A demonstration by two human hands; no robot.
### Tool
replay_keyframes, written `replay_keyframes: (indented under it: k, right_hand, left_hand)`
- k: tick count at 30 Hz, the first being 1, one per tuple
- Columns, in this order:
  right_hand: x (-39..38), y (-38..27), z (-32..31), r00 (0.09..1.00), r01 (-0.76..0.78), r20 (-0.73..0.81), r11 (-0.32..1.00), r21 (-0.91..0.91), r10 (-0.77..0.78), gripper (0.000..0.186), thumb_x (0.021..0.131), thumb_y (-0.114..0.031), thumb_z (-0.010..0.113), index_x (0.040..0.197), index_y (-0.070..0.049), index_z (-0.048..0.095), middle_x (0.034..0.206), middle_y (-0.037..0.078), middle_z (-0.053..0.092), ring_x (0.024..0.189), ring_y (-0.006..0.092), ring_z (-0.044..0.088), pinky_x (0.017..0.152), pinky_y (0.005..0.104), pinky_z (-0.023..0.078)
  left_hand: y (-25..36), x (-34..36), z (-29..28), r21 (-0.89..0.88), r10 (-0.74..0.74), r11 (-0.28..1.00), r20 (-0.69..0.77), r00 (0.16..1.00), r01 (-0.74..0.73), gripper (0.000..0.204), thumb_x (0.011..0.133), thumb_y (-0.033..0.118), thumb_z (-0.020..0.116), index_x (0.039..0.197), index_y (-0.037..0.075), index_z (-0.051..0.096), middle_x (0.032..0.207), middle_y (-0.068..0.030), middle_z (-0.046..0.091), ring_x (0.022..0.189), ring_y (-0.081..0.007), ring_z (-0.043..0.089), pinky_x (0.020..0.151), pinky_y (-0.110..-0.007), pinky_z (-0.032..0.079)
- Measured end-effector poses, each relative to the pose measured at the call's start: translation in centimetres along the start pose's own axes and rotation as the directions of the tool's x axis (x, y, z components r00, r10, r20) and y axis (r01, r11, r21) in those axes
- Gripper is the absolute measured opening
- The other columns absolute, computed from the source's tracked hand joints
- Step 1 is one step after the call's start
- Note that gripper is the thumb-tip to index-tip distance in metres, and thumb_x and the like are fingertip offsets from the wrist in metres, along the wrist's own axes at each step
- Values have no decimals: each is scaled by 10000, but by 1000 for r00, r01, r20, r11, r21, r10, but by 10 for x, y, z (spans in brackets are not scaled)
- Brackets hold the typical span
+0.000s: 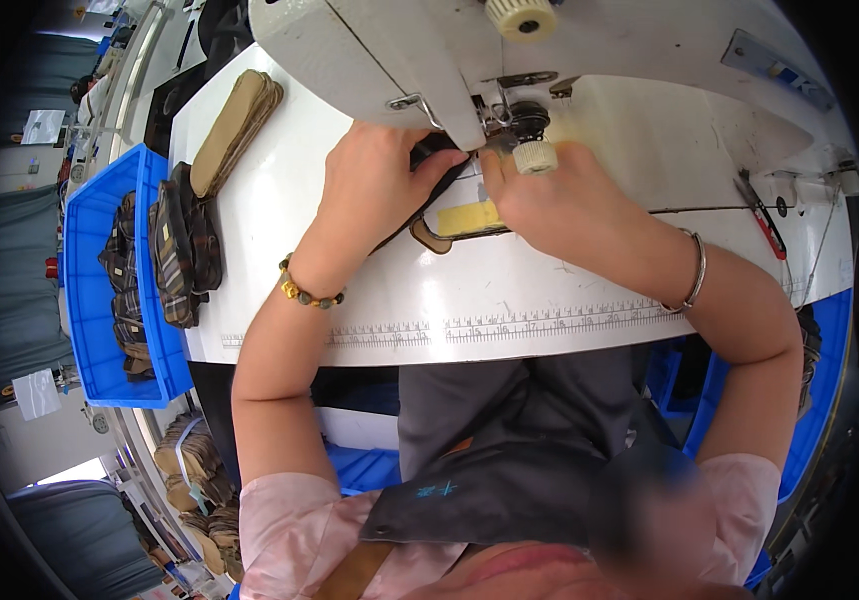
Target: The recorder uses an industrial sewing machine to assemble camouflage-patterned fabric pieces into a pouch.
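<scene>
Right now both hands are close in under the head of the white sewing machine, working at the far side of the table. The dark cloth lies just right of the left hand and partly beneath it, its visible long edge slanting from near left up toward the needle area at far right. The left thumb rests on that strip with the fingers bent beyond it, so this hand seems to be pinching it. A tan piece shows beside the cloth's near part.

The right hand sits just past the cloth's far end, fingers bent in toward it; a pale knob covers part of them, and I can't tell whether they grip anything. Of the two, the left is plainly nearer to the strip. Off to the right lie red-handled snips; at far left, a tan stack.
</scene>
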State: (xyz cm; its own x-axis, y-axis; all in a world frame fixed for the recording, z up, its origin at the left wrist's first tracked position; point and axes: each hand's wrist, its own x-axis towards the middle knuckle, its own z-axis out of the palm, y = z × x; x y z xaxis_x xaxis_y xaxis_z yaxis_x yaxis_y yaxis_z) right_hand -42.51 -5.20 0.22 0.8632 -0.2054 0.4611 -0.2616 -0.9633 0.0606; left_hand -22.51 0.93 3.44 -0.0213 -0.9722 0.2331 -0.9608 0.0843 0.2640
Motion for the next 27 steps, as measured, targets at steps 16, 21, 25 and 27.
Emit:
replay_keyframes:
  k: [16,21,25,27]
  right_hand:
    - [-6,-7,-4,998,50,30,990,131,-54,346,815,-84,642,1112,86,695,594,64,632,529,211,646,462,328,489]
    - [-6,-8,-2,998,14,65,992,123,-22,339,813,-88,635,1114,54,700,600,63,635,538,207,650,461,334,487]
    - [-8,-7,0,997,-8,76,992,128,-2,322,812,-102,634,1107,13,691,608,54,631,560,200,658,467,335,483]
    - [-8,-8,-1,997,-12,79,993,119,3,318,812,-105,632,1107,2,684,611,51,629,566,196,660,470,334,481]
  left_hand:
    - [-14,4,1,-199,-32,979,54,998,42,244,784,257,803,966,97,776,826,-77,750,698,-251,683,638,-337,530]
    - [-12,5,12,-164,24,986,-73,997,-36,224,760,246,811,899,72,779,770,-92,728,683,-280,665,629,-363,517]
    - [-13,3,13,10,114,993,-37,993,-114,206,748,224,805,863,54,778,733,-115,704,693,-313,655,625,-387,504]
    - [-18,3,16,16,166,986,-67,984,-165,285,784,268,814,905,15,765,675,-111,681,600,-248,624,570,-350,489]
